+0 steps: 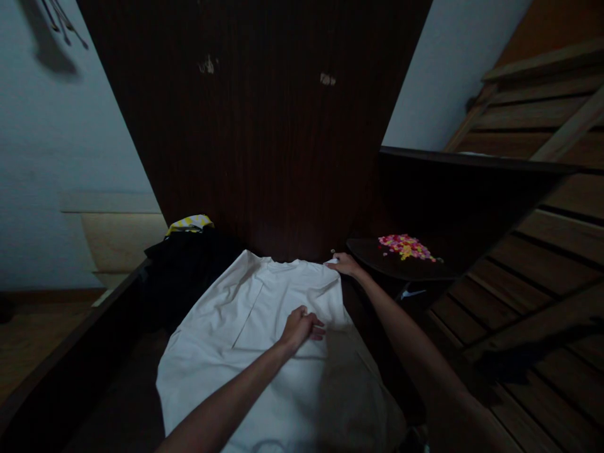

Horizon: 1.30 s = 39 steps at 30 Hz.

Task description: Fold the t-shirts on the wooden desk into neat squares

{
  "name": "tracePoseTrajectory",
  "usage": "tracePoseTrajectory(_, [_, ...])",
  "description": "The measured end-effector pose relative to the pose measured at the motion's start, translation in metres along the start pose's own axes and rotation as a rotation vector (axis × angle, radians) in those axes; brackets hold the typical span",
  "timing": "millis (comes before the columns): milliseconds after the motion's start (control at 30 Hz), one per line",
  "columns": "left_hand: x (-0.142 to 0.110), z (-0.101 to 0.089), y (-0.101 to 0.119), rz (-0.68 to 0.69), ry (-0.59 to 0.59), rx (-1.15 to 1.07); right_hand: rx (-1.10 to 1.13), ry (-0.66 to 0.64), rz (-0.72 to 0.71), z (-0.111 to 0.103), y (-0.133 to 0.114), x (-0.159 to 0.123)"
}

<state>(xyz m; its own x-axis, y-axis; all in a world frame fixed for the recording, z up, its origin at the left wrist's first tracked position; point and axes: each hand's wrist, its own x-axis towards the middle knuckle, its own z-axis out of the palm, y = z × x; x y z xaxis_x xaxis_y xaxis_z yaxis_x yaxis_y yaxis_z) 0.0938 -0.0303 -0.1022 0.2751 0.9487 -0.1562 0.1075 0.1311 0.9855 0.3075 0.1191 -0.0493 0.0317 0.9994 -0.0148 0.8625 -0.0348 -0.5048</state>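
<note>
A white garment (278,377) lies spread on the dark surface in front of me, its far edge close to the upright wooden panel. It has soft wrinkles and a straight seam line on its left half. My right hand (346,264) grips the far right corner of the cloth, fingers closed over it. Over the middle of the garment, my left hand (302,327) pinches cloth between thumb and forefinger while the other fingers curl loosely. The garment's near end runs out of view beneath my left forearm.
A dark wooden panel (264,138) rises behind the garment. Black clothing (189,270) with a yellow-and-white patterned cloth (191,223) is heaped at the left. Small pink, red and yellow pieces (408,247) lie on a rounded shelf (368,251). Wooden slats (557,239) stand at right.
</note>
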Motion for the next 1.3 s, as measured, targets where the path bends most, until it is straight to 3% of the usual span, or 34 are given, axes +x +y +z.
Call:
tracePoseTrajectory(67, [-0.002,-0.008,-0.001,-0.137,-0.094,-0.037,-0.079,-0.006,-0.027,0.003,0.004,-0.001])
tracePoseTrajectory(133, [-0.001,-0.014,0.002,-0.176,-0.074,0.049,-0.163,0.017,-0.073,0.006,0.008,-0.002])
tracePoseTrajectory(200, [0.003,-0.018,0.008,-0.017,0.072,0.314,-0.208,0.062,-0.129,0.009,0.012,-0.001])
tracePoseTrajectory(300, [0.012,-0.02,0.014,0.329,0.249,0.727,-0.184,0.123,-0.235,0.012,0.018,0.001])
tracePoseTrajectory(400, [0.026,-0.017,0.016,0.481,0.147,0.893,-0.108,0.164,-0.322,0.014,0.022,0.002])
tracePoseTrajectory(467, [0.036,-0.012,0.016,0.483,0.036,0.876,-0.076,0.169,-0.353,0.016,0.024,0.001])
tracePoseTrajectory(533, [0.045,-0.007,0.016,0.473,0.006,0.821,-0.045,0.162,-0.387,0.018,0.025,-0.002])
tracePoseTrajectory(700, [0.058,-0.005,0.014,0.406,0.172,0.638,-0.032,0.181,-0.42,0.024,0.032,-0.016])
tracePoseTrajectory(867, [0.053,-0.026,0.002,0.285,0.348,0.475,-0.078,0.138,-0.352,0.032,0.04,-0.027])
tracePoseTrajectory(1067, [0.044,-0.052,0.0,0.057,0.214,0.308,-0.002,0.107,-0.43,0.04,0.039,-0.029])
tracePoseTrajectory(1167, [0.047,-0.055,0.011,0.082,0.189,0.339,0.01,0.067,-0.438,0.04,0.032,-0.026])
tracePoseTrajectory(1300, [0.049,-0.046,0.024,0.163,0.19,0.437,-0.014,0.056,-0.403,0.038,0.019,-0.024])
